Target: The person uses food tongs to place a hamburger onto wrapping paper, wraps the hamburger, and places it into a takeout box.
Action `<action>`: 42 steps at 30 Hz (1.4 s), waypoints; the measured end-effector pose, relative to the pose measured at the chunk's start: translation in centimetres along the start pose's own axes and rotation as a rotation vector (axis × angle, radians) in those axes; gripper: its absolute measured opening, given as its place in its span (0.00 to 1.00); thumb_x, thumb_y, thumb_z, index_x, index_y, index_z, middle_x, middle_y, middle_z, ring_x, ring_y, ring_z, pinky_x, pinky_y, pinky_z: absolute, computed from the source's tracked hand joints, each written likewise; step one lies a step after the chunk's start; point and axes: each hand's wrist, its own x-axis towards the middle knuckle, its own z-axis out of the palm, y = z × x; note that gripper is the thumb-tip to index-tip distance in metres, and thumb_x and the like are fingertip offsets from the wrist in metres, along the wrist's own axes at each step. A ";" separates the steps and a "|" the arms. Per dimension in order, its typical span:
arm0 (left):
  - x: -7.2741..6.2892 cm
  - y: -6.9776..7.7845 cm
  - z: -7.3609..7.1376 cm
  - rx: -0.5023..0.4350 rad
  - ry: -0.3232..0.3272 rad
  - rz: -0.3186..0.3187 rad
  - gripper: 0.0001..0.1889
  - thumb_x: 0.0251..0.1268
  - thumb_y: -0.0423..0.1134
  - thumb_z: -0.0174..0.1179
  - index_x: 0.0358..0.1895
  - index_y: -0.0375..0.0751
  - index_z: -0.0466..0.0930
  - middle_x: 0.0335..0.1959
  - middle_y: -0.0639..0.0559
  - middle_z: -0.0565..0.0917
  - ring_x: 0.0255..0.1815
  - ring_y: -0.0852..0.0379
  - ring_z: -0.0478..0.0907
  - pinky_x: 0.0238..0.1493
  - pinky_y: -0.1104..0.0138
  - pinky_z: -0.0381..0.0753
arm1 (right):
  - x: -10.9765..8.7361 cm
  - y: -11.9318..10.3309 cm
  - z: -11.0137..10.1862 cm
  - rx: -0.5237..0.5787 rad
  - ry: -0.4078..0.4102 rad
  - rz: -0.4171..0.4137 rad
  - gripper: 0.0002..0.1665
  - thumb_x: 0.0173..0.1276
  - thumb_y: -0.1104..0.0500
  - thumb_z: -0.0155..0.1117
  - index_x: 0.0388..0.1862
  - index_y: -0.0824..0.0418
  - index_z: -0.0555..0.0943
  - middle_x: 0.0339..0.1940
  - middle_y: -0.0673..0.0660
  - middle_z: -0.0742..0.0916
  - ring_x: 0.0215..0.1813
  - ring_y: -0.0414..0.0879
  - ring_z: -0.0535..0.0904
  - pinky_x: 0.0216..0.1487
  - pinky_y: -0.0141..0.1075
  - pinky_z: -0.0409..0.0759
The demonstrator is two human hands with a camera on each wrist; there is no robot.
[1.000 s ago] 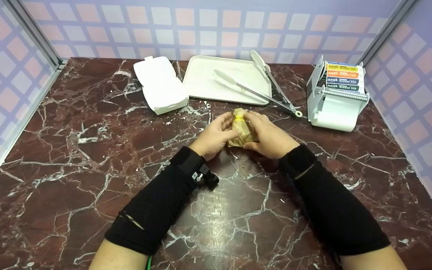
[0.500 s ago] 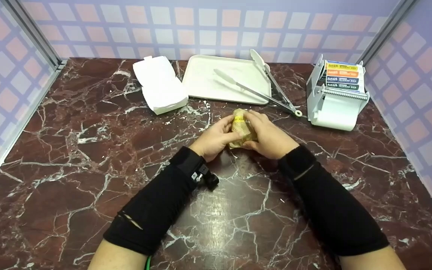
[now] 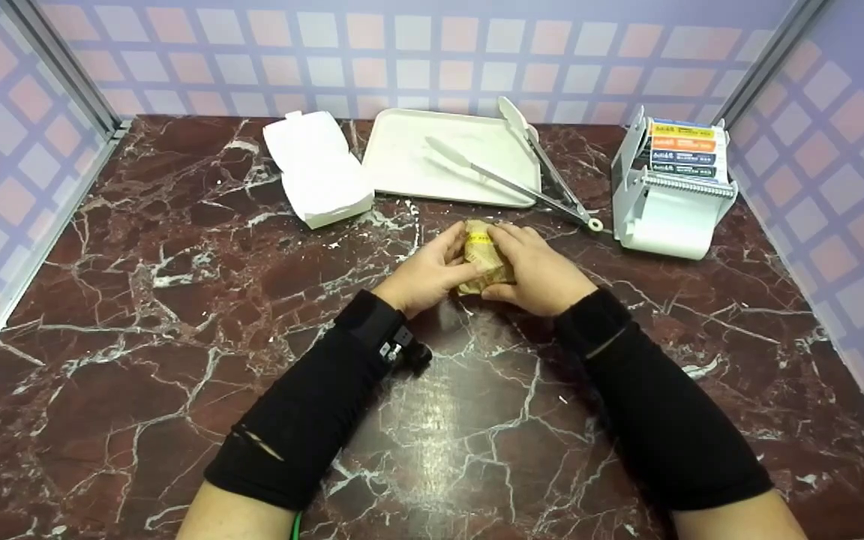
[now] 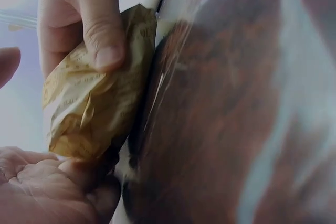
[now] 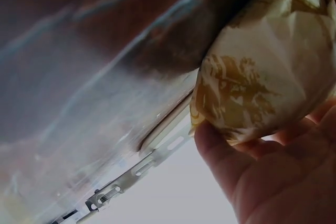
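Observation:
A tan printed-paper packet (image 3: 486, 259) with a yellow strip across its far part sits at the table's middle, between both hands. My left hand (image 3: 426, 274) holds it from the left, fingers along its side; in the head view its thumb crosses the near face. On the other side my right hand (image 3: 541, 271) grips it, fingers over the top right and thumb low at the front. In the left wrist view the right thumb (image 4: 108, 51) presses the creased paper. The right wrist view shows the packet's brown print (image 5: 239, 95). What the paper wraps is hidden.
Behind the hands, a cream tray (image 3: 402, 161) has metal tongs (image 3: 503, 182) lying partly on it. An unfolded white box (image 3: 327, 187) is to its left. At the back right stands a label dispenser (image 3: 676, 187) with coloured rolls. Small white crumbs dot the marbled table (image 3: 177, 360).
The packet stays between both hands, with only slight shifts of its paper and of the fingers. The left forearm has shifted slightly left; the tray, tongs and box keep their places.

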 end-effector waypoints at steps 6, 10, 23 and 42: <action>-0.6 1.0 -1.3 0.236 0.051 -0.068 0.48 0.74 0.45 0.64 0.87 0.43 0.42 0.85 0.43 0.61 0.82 0.47 0.67 0.81 0.58 0.69 | 0.1 0.3 -0.2 -0.007 -0.004 0.020 0.60 0.64 0.42 0.78 0.86 0.58 0.58 0.85 0.63 0.66 0.84 0.62 0.60 0.85 0.58 0.60; -1.1 2.1 -2.6 0.386 0.185 -0.069 0.40 0.77 0.49 0.61 0.85 0.50 0.53 0.80 0.47 0.71 0.73 0.46 0.76 0.73 0.56 0.78 | 0.0 0.7 -0.4 -0.005 -0.001 0.034 0.59 0.63 0.44 0.79 0.85 0.58 0.59 0.84 0.61 0.67 0.84 0.60 0.61 0.85 0.57 0.60; -5.6 4.2 -11.1 0.961 0.580 -0.201 0.35 0.79 0.56 0.56 0.81 0.42 0.64 0.82 0.36 0.65 0.81 0.32 0.61 0.83 0.37 0.53 | -0.4 2.1 -0.9 -0.012 -0.005 0.018 0.55 0.62 0.49 0.78 0.83 0.61 0.61 0.83 0.60 0.68 0.84 0.61 0.61 0.87 0.56 0.55; -6.5 1.3 -14.3 1.043 0.575 -0.297 0.24 0.77 0.52 0.59 0.63 0.36 0.80 0.71 0.33 0.75 0.70 0.29 0.70 0.71 0.35 0.68 | -0.9 2.9 -1.2 -0.002 -0.058 0.077 0.58 0.66 0.47 0.75 0.87 0.58 0.54 0.88 0.64 0.58 0.87 0.69 0.48 0.88 0.59 0.45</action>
